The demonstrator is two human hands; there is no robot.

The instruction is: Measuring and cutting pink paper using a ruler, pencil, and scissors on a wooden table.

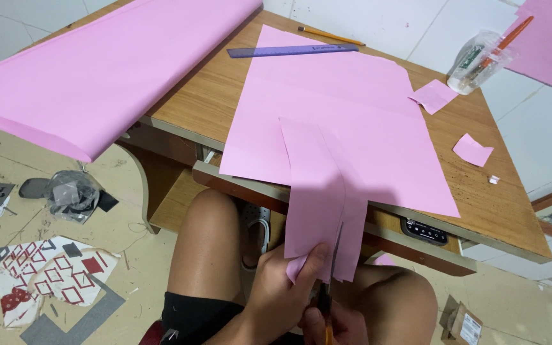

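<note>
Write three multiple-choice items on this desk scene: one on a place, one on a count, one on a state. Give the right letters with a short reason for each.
1. Where does the purple plastic ruler lie?
A. On the floor
B. At the far end of the large pink paper sheet on the wooden desk
C. In the clear plastic cup

2. How many small loose pink paper scraps lie on the desk right of the sheet?
A. Two
B. Five
C. None

3. What is the left hand doing?
A. Resting flat on the desk
B. Holding the ruler
C. Pinching the near end of the hanging pink paper strip

Answers:
1 B, the ruler lies across the sheet's far edge, near the yellow pencil.
2 A, one scrap and another show.
3 C, its thumb presses the strip while the right hand works orange-handled scissors beside it.
</note>
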